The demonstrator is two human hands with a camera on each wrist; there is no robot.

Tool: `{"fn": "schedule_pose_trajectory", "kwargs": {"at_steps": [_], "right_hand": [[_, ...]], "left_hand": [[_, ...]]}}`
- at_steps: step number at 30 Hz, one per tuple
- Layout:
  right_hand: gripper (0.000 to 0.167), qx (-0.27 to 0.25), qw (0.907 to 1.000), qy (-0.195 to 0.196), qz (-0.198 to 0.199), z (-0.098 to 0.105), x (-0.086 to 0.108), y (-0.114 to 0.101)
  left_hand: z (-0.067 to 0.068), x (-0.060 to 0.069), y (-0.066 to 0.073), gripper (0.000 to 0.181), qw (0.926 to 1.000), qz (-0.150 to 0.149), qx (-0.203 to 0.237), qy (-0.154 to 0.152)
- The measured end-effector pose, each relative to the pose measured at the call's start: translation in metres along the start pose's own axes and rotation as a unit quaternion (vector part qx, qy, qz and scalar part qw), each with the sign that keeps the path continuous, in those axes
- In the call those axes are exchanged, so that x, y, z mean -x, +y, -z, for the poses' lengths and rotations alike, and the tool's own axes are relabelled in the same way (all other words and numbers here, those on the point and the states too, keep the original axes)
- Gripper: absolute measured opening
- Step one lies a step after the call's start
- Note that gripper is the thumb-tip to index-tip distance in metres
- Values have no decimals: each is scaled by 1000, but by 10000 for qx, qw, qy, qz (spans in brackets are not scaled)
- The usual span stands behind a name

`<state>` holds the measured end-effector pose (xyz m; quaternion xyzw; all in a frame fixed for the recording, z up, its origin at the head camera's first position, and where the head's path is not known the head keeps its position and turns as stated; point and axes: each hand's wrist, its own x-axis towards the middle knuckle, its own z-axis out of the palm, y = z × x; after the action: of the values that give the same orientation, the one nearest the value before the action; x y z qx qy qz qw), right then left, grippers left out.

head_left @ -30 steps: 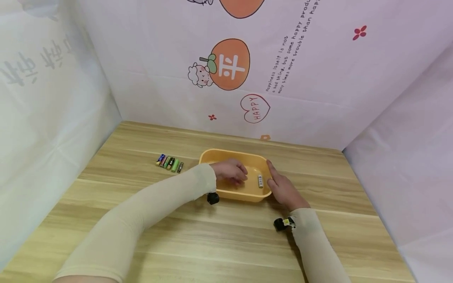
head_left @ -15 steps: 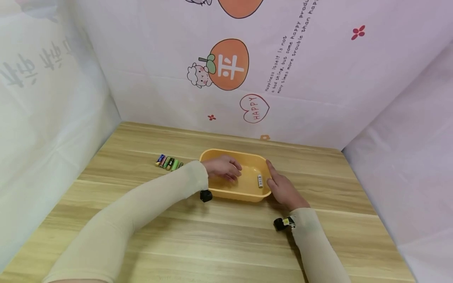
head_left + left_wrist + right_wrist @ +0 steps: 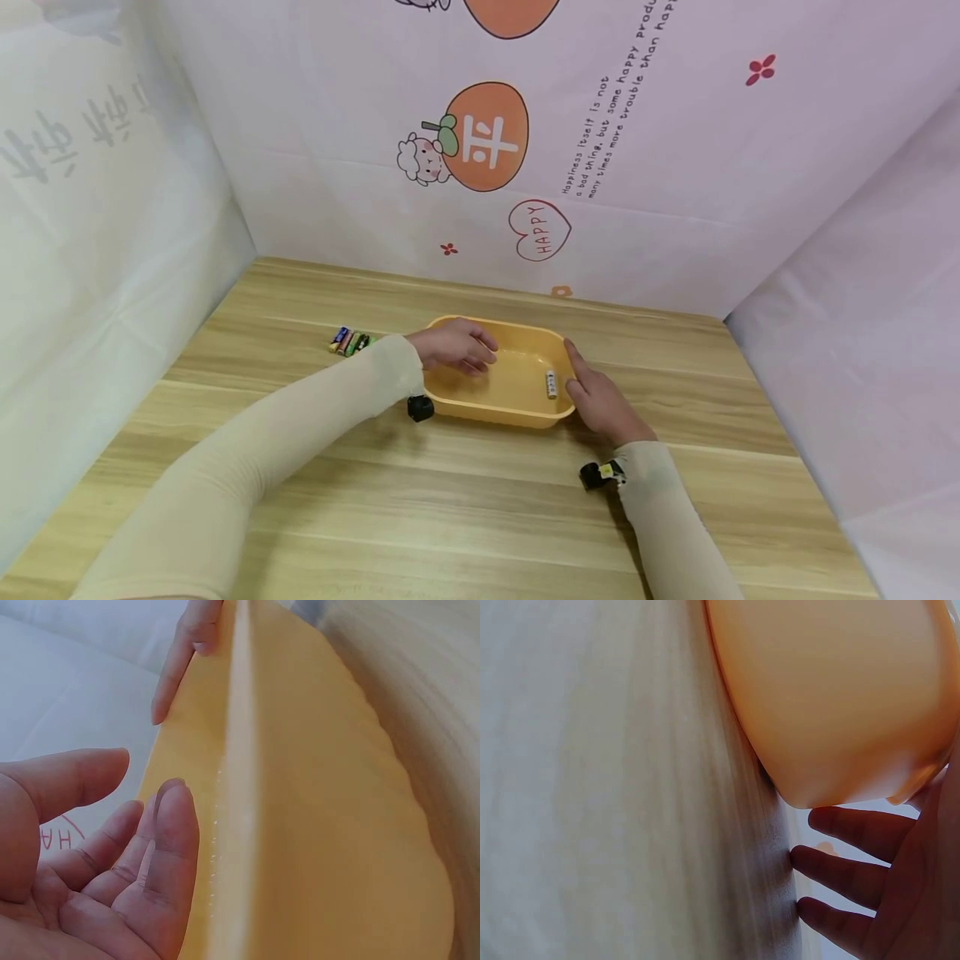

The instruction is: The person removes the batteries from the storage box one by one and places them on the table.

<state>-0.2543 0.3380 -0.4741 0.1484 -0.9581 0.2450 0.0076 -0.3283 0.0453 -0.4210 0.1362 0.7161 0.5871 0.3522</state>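
Note:
A yellow-orange plastic basin (image 3: 517, 415) stands on the wooden table. Inside it, near the right end, lies one white battery (image 3: 551, 384). My left hand (image 3: 454, 344) is over the basin's left part, fingers loosely bent and apart; in the left wrist view nothing is between thumb and fingers. At the basin's right end, my right hand (image 3: 602, 405) holds the rim, thumb over the edge and index finger along the outside. The right wrist view shows its other fingers (image 3: 847, 874) spread beside the basin's outer wall. Left of the basin lies a row of batteries (image 3: 349, 342), partly hidden by the left sleeve.
The wooden table (image 3: 480, 517) extends in front of the basin and to both sides. White printed cloth (image 3: 337, 167) hangs behind the table and along its left and right sides. A small black camera sits on each wrist.
My left hand has moved left within the basin, away from the white battery, and its sleeve now covers more of the battery row. My right hand and the basin stay put.

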Motion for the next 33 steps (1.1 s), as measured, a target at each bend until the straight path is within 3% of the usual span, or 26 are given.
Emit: {"fn": "schedule_pose_trajectory", "kwargs": {"at_steps": [7,22,33], "right_hand": [[62,34,10000,4,3,-1,0,1],[64,-27,9999,-86,-109,0,1,-1],[64,22,9999,-73,-96,0,0,1]], "left_hand": [[7,2,2,42,10000,-66,51,-45],[21,5,5,44,9998,87,154,57],[34,11,13,40,9991,12,296,298]]}}
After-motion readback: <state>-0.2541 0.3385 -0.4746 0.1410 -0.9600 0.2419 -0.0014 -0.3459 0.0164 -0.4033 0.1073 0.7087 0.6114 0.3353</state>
